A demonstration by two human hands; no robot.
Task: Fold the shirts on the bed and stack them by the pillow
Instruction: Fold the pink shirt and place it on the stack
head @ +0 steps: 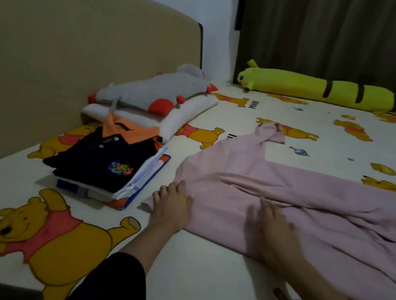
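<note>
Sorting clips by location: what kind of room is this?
Most likely a bedroom: a bed with a cartoon-bear sheet, a padded headboard, and a pillow beside folded shirts.

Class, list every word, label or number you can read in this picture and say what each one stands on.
"POOH": printed sideways on the bedsheet, near the pillow.
Second sideways print on the bedsheet, beside the pink shirt: partly hidden, unreadable.
Badge on the black polo topping the stack: too blurred to read.
</note>
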